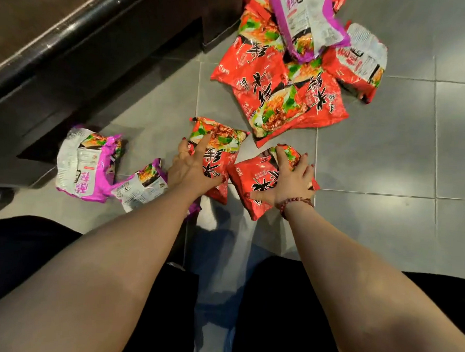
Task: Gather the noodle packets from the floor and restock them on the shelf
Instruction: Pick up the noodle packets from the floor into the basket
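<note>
Crouching over the grey tiled floor (pixel 389 143), a person reaches down with both bare arms towards two noodle packets lying side by side in front of the knees. The left hand (pixel 192 168) lies spread wide on the left red packet (pixel 220 137), with the fingers fairly straight across its printed face and the thumb resting near its right edge. A thin ring (pixel 184 151) shows on one finger. The right hand (pixel 290 179) is also splayed wide, palm down on the right red packet (pixel 250 174). Its fingertips reach the far edge and its thumb stretches out to the left across the wrapper. Neither hand has wrapped round its packet, and whether either packet is off the tiles I cannot tell. A string of dark red beads, the bracelet (pixel 294 203), circles the right wrist.

Beyond the hands, well apart from them, a heap of red packets (pixel 273 102) lies overlapping on the floor. A purple-edged packet (pixel 307 21) lies back-up on top of the heap at its far end, and a red packet with its white back showing (pixel 364 56) sits at the heap's right side. To the left of the left hand lie two more. A large purple packet (pixel 83 165) is back-up, and a second purple packet (pixel 142 184) is just beside it and partly hidden under the left forearm. A dark unit (pixel 102 69) with a rounded rail (pixel 58 35) runs along the upper left. The large purple packet lies close to its base.
</note>
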### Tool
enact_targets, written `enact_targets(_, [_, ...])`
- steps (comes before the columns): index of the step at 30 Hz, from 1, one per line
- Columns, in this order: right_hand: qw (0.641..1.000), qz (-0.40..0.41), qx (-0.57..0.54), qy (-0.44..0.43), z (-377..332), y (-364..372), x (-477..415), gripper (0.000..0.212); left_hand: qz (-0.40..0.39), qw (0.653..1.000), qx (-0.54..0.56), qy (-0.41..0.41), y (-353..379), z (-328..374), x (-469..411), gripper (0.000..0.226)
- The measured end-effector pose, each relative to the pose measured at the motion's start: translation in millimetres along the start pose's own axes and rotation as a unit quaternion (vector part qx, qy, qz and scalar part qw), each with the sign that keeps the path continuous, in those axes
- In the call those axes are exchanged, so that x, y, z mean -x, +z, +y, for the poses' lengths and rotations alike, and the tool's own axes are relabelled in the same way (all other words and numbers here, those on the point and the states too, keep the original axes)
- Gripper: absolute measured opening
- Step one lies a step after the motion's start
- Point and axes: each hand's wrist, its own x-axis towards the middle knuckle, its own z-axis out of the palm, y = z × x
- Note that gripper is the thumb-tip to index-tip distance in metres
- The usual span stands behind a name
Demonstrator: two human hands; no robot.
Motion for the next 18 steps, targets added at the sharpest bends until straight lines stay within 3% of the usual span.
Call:
enact_targets(11, [0.989, 0.093, -0.089, -0.068, -16.1, -5.5, -2.4, 0.084, 0.036, 0.998, 0.056, -0.001, -15.4, 18.9, -7.2, 0.089])
enact_targets(18, [0.983, 0.102, -0.122, -0.093, -43.3, -42.1, 32.9, 0.080, 0.064, 0.994, 0.094, -0.011, -67.1, 18.2, 28.7, 0.086])
